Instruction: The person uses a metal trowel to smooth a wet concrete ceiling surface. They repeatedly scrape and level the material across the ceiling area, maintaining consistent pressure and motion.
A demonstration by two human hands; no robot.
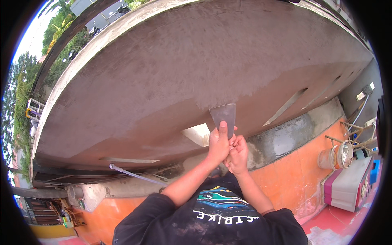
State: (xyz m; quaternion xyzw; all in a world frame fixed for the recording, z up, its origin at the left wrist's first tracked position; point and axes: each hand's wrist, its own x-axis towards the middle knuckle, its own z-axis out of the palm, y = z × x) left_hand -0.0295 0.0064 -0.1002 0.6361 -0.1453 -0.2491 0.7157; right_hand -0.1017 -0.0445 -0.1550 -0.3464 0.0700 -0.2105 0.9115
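A wide, dark putty knife is upright in my left hand, my thumb lying along its blade near the handle. My right hand is just beside and below it, fingers curled at the knife's lower end; what exactly they grip is hidden. The blade's top edge is in front of a large plastered wall, whose grey-brown surface has a lighter, streaky coat over its upper part and darker, smoother areas lower down with slot-like openings.
A pale pole leans at lower left. At right are stained buckets, wooden sticks, a long-handled roller and a striped boxy object. An orange floor lies below; a ladder stands beyond the wall's left edge.
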